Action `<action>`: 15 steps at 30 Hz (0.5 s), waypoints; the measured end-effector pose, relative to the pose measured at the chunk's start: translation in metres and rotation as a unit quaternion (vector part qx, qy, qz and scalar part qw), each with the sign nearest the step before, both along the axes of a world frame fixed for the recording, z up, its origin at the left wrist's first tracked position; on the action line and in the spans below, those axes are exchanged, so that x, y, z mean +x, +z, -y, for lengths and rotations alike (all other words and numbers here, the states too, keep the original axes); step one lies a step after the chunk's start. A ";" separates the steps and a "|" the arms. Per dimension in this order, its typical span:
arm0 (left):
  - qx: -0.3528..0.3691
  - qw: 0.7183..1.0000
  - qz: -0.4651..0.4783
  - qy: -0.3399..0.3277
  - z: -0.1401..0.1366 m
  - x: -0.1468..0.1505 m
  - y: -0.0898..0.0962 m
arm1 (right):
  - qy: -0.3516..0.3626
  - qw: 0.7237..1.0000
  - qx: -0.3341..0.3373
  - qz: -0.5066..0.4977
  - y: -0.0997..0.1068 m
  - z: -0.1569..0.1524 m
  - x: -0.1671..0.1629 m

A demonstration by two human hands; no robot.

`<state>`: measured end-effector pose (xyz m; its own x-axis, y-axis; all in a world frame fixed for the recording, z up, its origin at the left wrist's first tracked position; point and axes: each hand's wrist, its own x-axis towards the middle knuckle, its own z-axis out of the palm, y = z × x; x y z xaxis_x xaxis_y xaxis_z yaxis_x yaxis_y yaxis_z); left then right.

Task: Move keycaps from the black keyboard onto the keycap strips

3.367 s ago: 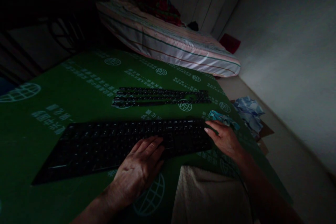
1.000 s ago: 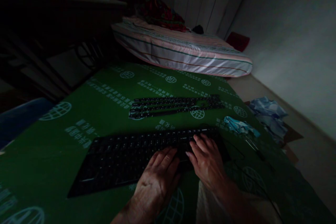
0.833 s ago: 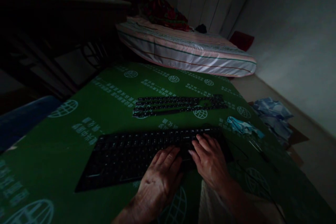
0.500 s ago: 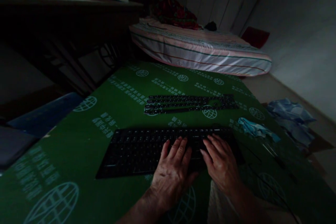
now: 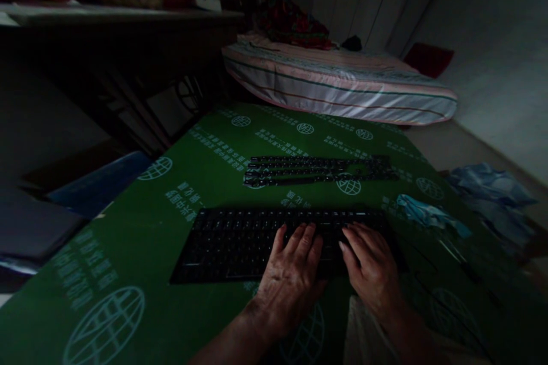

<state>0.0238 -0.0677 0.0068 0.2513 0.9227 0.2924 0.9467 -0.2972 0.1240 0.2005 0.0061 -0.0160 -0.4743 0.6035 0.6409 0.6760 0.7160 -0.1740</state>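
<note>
A black keyboard (image 5: pixel 226 245) lies flat on the green board. Over its right half rests my left hand (image 5: pixel 289 279), palm down, fingers spread on the keys and holding nothing. My right hand (image 5: pixel 372 268) lies on the keyboard's right end, its fingers stretched forward and close together, the thumb apart. Both hands cover part of the keys. Beyond the keyboard, several rows of loose black keycaps (image 5: pixel 295 165) are laid out, with more bunched at their right end.
To the right lie a crumpled light-blue cloth (image 5: pixel 432 214), what looks like a screwdriver (image 5: pixel 456 254) and a dark cable (image 5: pixel 445 302). Behind the green board (image 5: pixel 205 182) stands a mattress (image 5: pixel 342 88). A dark table (image 5: pixel 128 17) is at upper left, bluish plastic (image 5: pixel 490 182) on the floor at right.
The view has shifted slightly, so everything sits a little further right. My hands stay on the same part of the keyboard, with only small finger shifts.
</note>
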 end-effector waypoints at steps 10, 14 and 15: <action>-0.063 0.996 -0.056 0.011 -0.012 0.014 0.019 | 0.007 0.999 0.003 -0.040 0.002 -0.001 0.005; -0.069 0.996 -0.057 0.015 -0.013 0.016 0.016 | 0.018 0.999 0.005 -0.046 0.004 -0.001 0.008; -0.065 0.996 -0.052 0.017 -0.012 0.015 0.015 | 0.020 0.999 0.004 -0.048 0.004 -0.002 0.008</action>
<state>0.0392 -0.0559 0.0219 0.2413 0.9597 0.1438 0.9659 -0.2518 0.0596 0.2082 0.0076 -0.0118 -0.4337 0.5798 0.6897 0.6274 0.7437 -0.2307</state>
